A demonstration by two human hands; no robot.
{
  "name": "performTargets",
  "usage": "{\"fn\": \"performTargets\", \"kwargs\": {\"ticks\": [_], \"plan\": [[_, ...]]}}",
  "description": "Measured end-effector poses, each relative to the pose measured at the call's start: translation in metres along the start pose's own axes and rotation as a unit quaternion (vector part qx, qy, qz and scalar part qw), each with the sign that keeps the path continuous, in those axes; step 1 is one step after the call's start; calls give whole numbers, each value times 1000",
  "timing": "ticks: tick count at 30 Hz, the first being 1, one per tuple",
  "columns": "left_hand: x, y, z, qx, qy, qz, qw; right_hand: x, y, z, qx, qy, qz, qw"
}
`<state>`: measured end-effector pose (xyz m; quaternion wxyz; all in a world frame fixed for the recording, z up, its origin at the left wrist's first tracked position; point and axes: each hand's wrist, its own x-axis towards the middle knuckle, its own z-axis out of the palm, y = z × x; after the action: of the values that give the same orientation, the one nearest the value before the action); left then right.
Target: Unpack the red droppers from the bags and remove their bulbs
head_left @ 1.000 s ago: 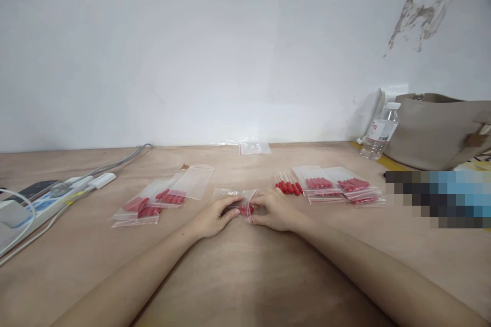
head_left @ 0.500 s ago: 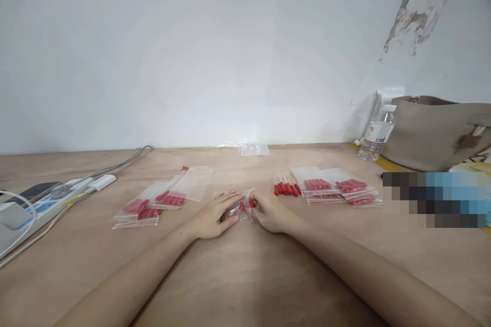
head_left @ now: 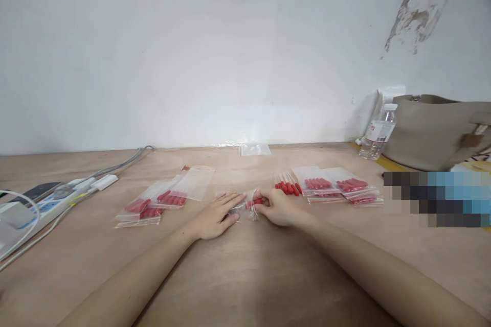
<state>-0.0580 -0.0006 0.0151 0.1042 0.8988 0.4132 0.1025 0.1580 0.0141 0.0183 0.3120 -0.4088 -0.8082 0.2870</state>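
A small clear zip bag with red-tipped sticks in it lies on the wooden table between my hands. My left hand presses flat on the bag's left part, fingers spread. My right hand pinches the bag's right end, where red tips stick out. A loose bundle of red-tipped sticks lies just beyond my right hand.
Filled bags lie at the right, more filled bags at the left, and an unfilled bag by the wall. A power strip with cables sits far left. A water bottle and beige bag stand far right.
My right hand has shifted slightly right and up along the bag, and red tips now show at the bag's right end. My left hand has flattened onto the bag.
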Motion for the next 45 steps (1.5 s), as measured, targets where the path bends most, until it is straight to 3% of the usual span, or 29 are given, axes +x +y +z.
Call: {"fn": "performTargets", "kwargs": {"ticks": [4, 8, 12, 15, 17, 19, 23, 25, 28, 32, 34, 38, 45], "plan": [[-2, 3, -4, 17, -21, 1, 1000, -4, 5, -32, 112, -4, 82, 990], [-4, 5, -7, 51, -36, 5, 998, -11, 22, -76, 182, 76, 111, 974], [-3, 10, -11, 76, -38, 14, 996, -16, 47, -102, 129, 238, 58, 961], [-1, 15, -11, 75, -24, 48, 996, -18, 66, -98, -6, 321, 3, 947], [0, 17, -10, 49, -32, 66, 996, -20, 77, -88, -107, 312, -24, 944], [0, 19, -8, 27, -52, 66, 996, -22, 83, -80, -190, 264, -46, 945], [-1, 20, -7, 27, -89, 61, 994, -27, 84, -74, -278, 146, -69, 947], [-3, 21, -7, 25, -95, 64, 993, -29, 80, -76, -309, 126, -67, 940], [-3, 21, -4, 7, -45, 47, 998, -31, 69, -76, -345, 154, -54, 924], [1, 11, -2, -38, 151, -63, 986, -30, 55, -68, -388, 197, 20, 900], [3, 3, -3, -33, 209, -129, 969, -28, 51, -64, -407, 196, 85, 888], [4, -13, -7, -15, 186, -234, 954, -24, 49, -63, -376, 172, 155, 897], [6, -34, -7, -94, 134, -269, 949, -23, 51, -62, -337, 233, 93, 908]]}}
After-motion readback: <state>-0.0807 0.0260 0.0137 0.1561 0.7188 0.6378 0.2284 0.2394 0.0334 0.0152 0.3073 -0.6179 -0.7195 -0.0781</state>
